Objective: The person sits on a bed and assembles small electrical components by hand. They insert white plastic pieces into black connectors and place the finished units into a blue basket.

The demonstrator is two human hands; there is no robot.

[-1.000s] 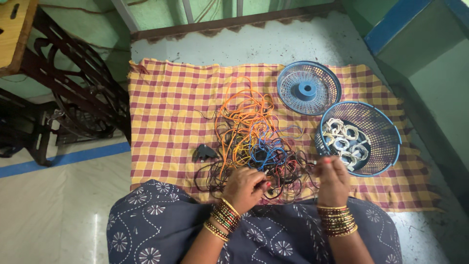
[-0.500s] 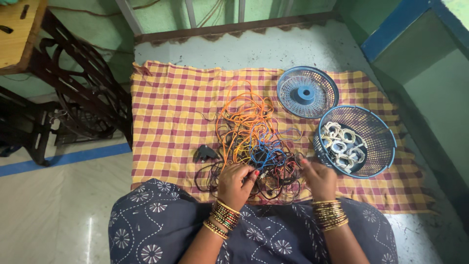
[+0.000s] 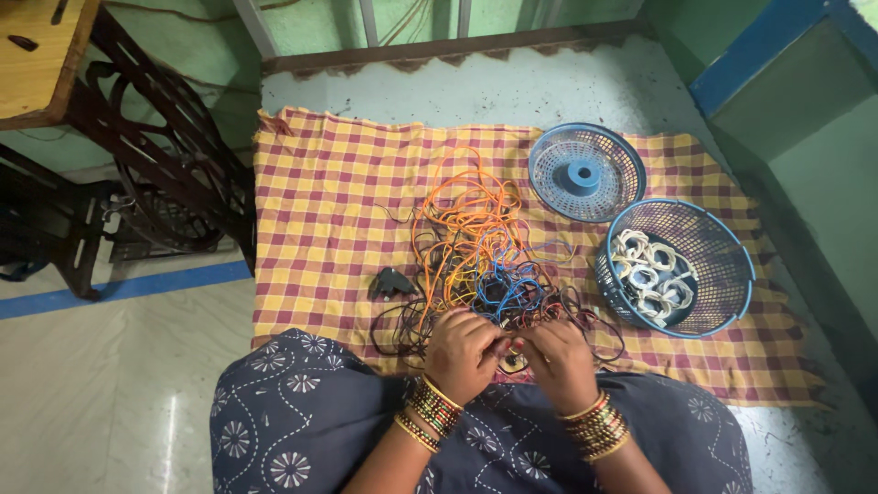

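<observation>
Both hands in the wire tangle, near edge.
Left hand [image 3: 464, 352] and right hand [image 3: 555, 359] pinch strands of the tangled orange, blue and black wire pile [image 3: 476, 265], which lies on the checked yellow-maroon cloth [image 3: 320, 210] just ahead of the fingers.

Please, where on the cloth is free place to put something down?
The cloth is bare on its left part, between its left edge and the wires, above the black plug. It is crowded in the middle and at right, around lid and basket.
</observation>
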